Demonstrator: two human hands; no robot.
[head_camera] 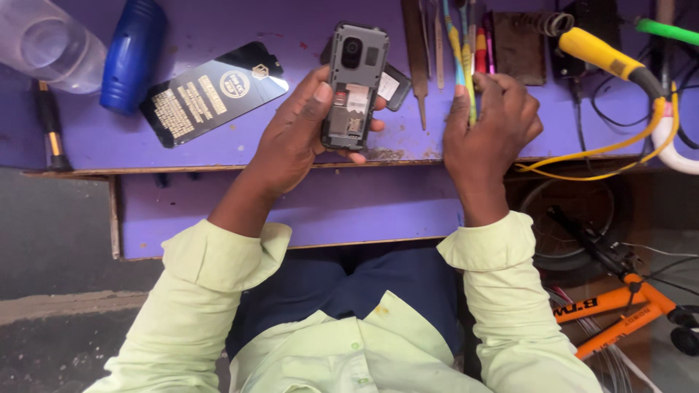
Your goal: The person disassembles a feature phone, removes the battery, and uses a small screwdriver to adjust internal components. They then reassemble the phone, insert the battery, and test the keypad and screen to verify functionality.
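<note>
My left hand holds a small grey mobile phone face down over the purple workbench. Its back cover is off and the empty battery bay shows. My thumb rests on the phone's left side. A dark flat battery lies on the bench just behind the phone. My right hand is curled around a striped blue-and-yellow tool handle that reaches toward the back of the bench.
A black card-like package lies left of the phone, beside a blue cylinder and a clear plastic bottle. Several hand tools lie at the back. A yellow-handled soldering iron with wires sits right. An orange bicycle frame stands on the floor.
</note>
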